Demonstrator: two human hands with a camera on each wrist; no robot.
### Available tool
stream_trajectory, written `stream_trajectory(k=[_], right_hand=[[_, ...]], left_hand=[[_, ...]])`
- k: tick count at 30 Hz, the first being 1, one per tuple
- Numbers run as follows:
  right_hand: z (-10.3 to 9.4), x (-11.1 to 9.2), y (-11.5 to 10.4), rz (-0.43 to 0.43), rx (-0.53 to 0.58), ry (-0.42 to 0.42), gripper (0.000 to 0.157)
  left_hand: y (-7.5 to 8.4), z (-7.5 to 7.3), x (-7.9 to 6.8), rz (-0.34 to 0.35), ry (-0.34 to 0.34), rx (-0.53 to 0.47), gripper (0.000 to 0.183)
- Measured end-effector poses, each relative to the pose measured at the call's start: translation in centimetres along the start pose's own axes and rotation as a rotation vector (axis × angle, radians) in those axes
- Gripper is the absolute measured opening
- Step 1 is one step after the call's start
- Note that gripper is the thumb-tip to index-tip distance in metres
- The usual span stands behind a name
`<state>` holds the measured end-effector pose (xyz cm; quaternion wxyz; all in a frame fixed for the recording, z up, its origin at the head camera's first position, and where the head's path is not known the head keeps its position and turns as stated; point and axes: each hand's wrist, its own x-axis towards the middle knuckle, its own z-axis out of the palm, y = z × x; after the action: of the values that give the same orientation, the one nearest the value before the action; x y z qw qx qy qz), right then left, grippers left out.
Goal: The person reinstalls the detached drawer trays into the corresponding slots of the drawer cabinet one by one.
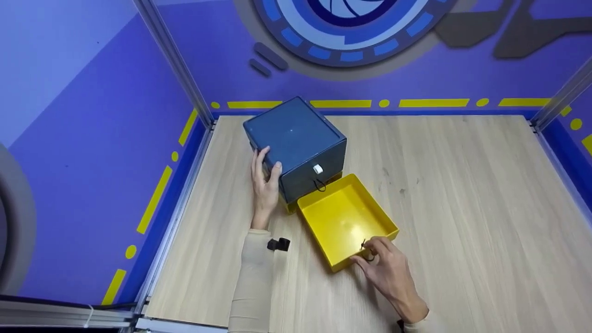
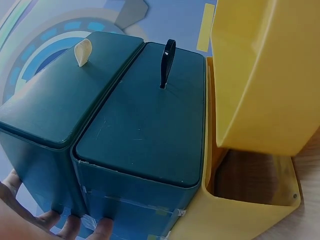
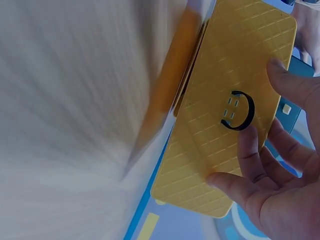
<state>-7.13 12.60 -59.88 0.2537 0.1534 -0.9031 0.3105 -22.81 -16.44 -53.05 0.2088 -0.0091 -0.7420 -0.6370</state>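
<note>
A dark blue box [image 1: 296, 138] with stacked drawers stands at the back left of the wooden table [image 1: 462, 194]. My left hand [image 1: 264, 182] rests flat against its left side, thumb at the front corner; its fingertips [image 2: 75, 226] show at the box's [image 2: 140, 125] lower edge. The yellow bottom drawer [image 1: 342, 217] is pulled far out and looks empty. My right hand [image 1: 384, 263] touches that drawer's front face [image 3: 225, 75] with relaxed fingers [image 3: 255, 160] beside its black loop pull [image 3: 239, 111], which hangs free. The upper fronts carry a white tab [image 2: 83, 51] and a black loop [image 2: 167, 62].
Purple walls with yellow dashes enclose the table, with metal posts [image 1: 173, 60] at the back corners. A small black clip [image 1: 279, 244] sits at my left wrist. Bare wood stretches to the right of the drawer.
</note>
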Motion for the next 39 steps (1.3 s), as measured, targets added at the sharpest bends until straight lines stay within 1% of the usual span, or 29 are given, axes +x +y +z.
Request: stream_trajectory(k=[8, 13, 19, 26, 29, 34, 37, 39], right_hand=[[1.1, 0.5, 0.1, -0.03, 0.037, -0.028, 0.045], [1.3, 1.0, 0.3, -0.048, 0.066, -0.017, 0.045], [1.7, 1.2, 0.7, -0.074, 0.098, -0.004, 0.043], [2.9, 1.6, 1.8, -0.075, 0.107, -0.029, 0.044], [3.3, 1.9, 2.0, -0.079, 0.107, -0.04, 0.044], [3.1, 1.9, 1.5, -0.066, 0.042, -0.061, 0.049], [2.6, 2.1, 1.1, -0.054, -0.003, -0.044, 0.052], [2.2, 2.4, 0.9, -0.05, -0.017, -0.031, 0.049]], left_hand=[[0.1, -0.2, -0.1, -0.03, -0.015, 0.025, 0.061], [0.1, -0.2, 0.2, -0.019, -0.004, 0.022, 0.061], [0.0, 0.0, 0.4, 0.008, -0.008, 0.02, 0.06], [-0.1, 0.2, 0.3, 0.01, 0.012, 0.006, 0.06], [-0.2, 0.3, 0.3, 0.006, 0.014, 0.008, 0.06], [-0.2, 0.2, 0.0, -0.004, 0.002, 0.017, 0.06], [0.0, 0.2, 0.0, -0.007, 0.003, 0.022, 0.06], [0.0, 0.1, 0.0, -0.004, 0.008, 0.022, 0.059]])
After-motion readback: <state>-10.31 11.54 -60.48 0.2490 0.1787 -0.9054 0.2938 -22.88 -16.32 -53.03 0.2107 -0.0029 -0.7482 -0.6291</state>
